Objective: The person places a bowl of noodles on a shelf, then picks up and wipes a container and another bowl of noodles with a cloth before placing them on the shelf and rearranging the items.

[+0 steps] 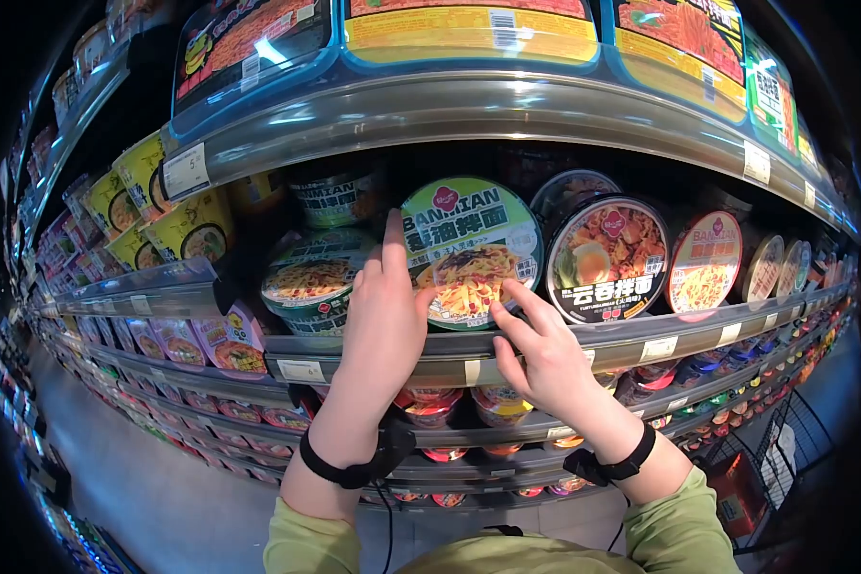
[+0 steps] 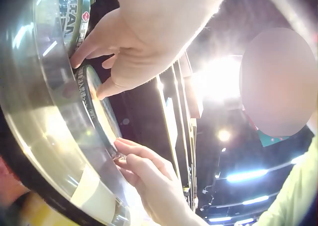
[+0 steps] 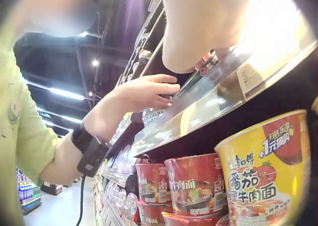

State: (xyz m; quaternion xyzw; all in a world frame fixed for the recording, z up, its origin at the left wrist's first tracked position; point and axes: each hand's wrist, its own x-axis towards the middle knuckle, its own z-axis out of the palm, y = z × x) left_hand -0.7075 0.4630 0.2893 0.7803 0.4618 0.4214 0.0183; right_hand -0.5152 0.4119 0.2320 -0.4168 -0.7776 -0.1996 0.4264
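A round instant noodle bowl (image 1: 474, 230) with a green BANMIAN lid stands on its side on the shelf, lid facing me. My left hand (image 1: 389, 311) lies along the lid's left edge, index finger stretched up and thumb at the noodle picture. From the lower right, the fingertips of my right hand (image 1: 550, 359) touch the lid, their joints slightly bent. In the left wrist view, the thumb of the left hand (image 2: 149, 42) rests on the lid's face, and the right hand (image 2: 154, 184) meets the lid's lower edge. The bowl's back is hidden.
Left of it sits another green noodle bowl (image 1: 320, 273); a black-rimmed bowl (image 1: 607, 258) and a pink-lidded bowl (image 1: 706, 263) stand to the right. The shelf lip (image 1: 430, 368) runs in front. An upper shelf (image 1: 450, 110) overhangs. A wire cart (image 1: 780, 464) is at lower right.
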